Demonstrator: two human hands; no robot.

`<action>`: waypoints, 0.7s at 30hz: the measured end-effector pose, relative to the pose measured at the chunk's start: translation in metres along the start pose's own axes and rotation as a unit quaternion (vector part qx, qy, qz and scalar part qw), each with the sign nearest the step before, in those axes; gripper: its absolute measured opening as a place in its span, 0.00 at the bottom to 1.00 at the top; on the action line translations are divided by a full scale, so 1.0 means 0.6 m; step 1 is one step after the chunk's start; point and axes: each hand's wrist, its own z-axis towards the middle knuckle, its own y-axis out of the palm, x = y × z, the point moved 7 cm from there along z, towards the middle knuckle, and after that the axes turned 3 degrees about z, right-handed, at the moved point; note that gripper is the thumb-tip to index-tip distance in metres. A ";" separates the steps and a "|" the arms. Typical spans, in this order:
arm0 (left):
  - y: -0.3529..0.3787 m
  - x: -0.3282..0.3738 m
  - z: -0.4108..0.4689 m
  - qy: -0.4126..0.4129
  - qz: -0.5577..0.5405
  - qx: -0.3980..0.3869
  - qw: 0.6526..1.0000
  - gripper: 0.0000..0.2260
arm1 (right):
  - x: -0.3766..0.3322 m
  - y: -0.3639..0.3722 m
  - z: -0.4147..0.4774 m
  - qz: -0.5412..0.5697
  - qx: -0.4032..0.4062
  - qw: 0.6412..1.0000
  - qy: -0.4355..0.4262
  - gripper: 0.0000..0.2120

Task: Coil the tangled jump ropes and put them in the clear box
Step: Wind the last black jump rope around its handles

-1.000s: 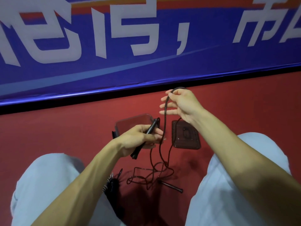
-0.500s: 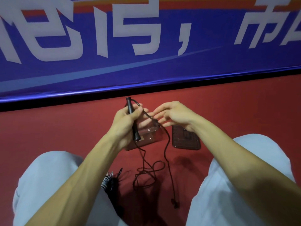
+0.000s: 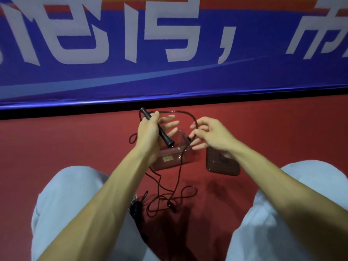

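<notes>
My left hand holds the black handle of a jump rope between thumb and palm, its other fingers spread. From the handle's top the thin black cord arcs right to my right hand, which pinches it. The cord drops from there to a loose tangle on the red floor between my knees, where the rope's second handle end lies. The clear box sits on the floor just beyond, partly hidden by my left hand.
The box's lid lies flat to the right of the box. A second dark coiled rope rests against my left knee. A blue banner wall stands close behind the box. My pale trouser legs frame both sides.
My hands have drawn apart. The right hand slid along the cord to the right, opening a wide loop between the handle and itself. The tangle on the floor has shifted slightly.
</notes>
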 end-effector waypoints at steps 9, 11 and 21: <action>0.045 -0.040 -0.032 -0.026 0.282 -0.155 0.946 0.09 | -0.055 -0.076 0.001 0.246 0.128 0.959 -0.063 0.08; 0.054 -0.051 -0.043 -0.042 0.313 -0.220 0.923 0.08 | -0.051 -0.086 0.003 0.300 0.143 0.942 -0.047 0.07; 0.065 -0.058 -0.056 -0.055 0.267 -0.243 0.931 0.05 | -0.020 -0.093 0.007 0.420 0.167 0.892 0.028 0.02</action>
